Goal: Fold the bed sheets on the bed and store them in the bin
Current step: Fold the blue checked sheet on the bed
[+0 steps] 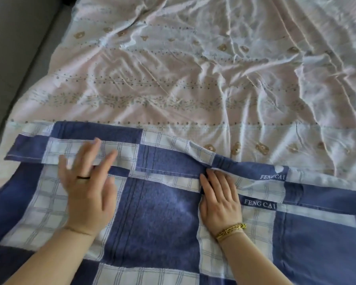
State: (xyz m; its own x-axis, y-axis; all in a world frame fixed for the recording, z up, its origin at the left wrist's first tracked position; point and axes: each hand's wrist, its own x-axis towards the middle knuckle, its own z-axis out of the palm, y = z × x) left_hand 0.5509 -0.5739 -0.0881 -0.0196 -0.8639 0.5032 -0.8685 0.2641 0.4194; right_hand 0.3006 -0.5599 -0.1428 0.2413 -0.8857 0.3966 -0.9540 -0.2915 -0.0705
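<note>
While the checked sheet (pixel 162 212) lies folded over, left hand (pixel 86 188) spread, right hand (pixel 220 200) pressing flat

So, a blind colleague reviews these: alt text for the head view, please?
Two bare hands work a blue and white checked sheet: the left hand spreads open over its folded-back edge, the right hand presses flat beside the fold. A wrinkled pale pink sheet lies beyond.
</note>
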